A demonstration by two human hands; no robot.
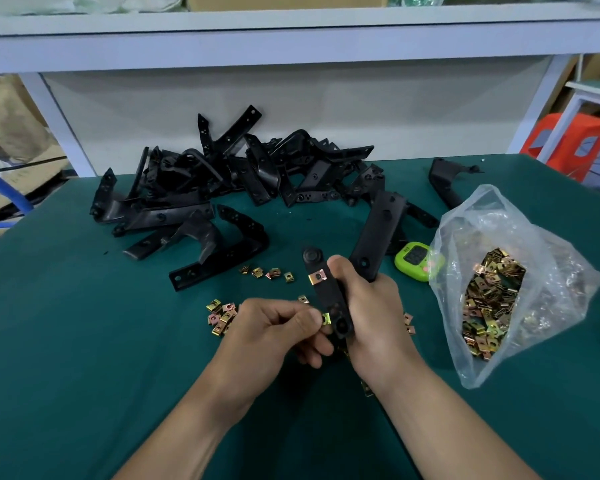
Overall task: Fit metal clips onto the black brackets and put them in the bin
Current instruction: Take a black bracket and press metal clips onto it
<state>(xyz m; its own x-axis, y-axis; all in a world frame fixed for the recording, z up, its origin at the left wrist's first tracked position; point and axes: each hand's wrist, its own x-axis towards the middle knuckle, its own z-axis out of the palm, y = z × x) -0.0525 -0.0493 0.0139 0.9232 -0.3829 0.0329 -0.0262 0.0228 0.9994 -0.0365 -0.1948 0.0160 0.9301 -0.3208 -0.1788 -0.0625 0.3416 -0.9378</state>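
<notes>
My right hand (371, 306) grips a black bracket (328, 292) above the green table, one arm of it pointing away from me. A brass-coloured metal clip (318, 276) sits on that bracket's near arm, close to my thumb. My left hand (274, 327) pinches a second clip (325, 319) against the bracket's lower end. Loose clips (220, 316) lie left of my left hand, and a short row of clips (267, 272) lies further back. A pile of black brackets (229, 181) fills the back of the table. No bin is in view.
A clear plastic bag (506, 271) full of clips lies open at the right. A small green timer (417, 260) sits beside it. One bracket (447, 181) lies alone at the back right. A shelf (291, 39) runs overhead and an orange stool (568, 140) stands beyond the table.
</notes>
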